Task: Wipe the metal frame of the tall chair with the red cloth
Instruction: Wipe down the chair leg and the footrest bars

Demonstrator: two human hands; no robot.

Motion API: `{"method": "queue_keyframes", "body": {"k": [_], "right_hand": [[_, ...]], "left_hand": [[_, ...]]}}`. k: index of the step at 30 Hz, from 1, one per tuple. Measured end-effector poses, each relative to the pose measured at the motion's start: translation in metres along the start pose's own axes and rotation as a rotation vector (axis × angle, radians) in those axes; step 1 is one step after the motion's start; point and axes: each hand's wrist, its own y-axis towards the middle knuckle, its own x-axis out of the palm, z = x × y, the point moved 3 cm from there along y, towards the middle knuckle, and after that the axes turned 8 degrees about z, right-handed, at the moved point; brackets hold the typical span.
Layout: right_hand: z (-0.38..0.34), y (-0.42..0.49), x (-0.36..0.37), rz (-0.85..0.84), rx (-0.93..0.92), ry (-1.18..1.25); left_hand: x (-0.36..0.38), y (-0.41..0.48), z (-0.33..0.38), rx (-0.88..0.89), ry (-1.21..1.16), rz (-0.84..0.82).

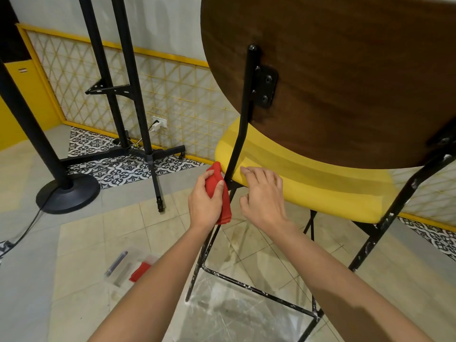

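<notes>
The tall chair has a brown wooden backrest (345,70), a yellow seat (308,183) and a black metal frame (243,114) with white paint flecks on its lower bars. My left hand (204,203) grips a folded red cloth (218,186) and holds it against the left rear upright, right where that bar meets the seat. My right hand (264,193) rests on the seat's rear edge just right of the same bar, fingers loosely bent, holding nothing.
A clear plastic box (128,266) with a second red cloth lies on the tiled floor at the lower left. A black round-based pole (66,193) with a cable and a black wheeled stand (153,154) rise on the left. The wall stands behind.
</notes>
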Motion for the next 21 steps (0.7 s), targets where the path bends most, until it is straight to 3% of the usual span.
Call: {"method": "queue_keyframes", "body": {"k": [13, 21], "right_hand": [[-0.01, -0.009, 0.009, 0.032, -0.042, 0.005], [-0.014, -0.031, 0.024, -0.05, -0.043, 0.069]], "left_hand": [[-0.001, -0.002, -0.032, -0.002, 0.057, -0.114], [0.001, -0.002, -0.055, -0.107, 0.142, -0.22]]}}
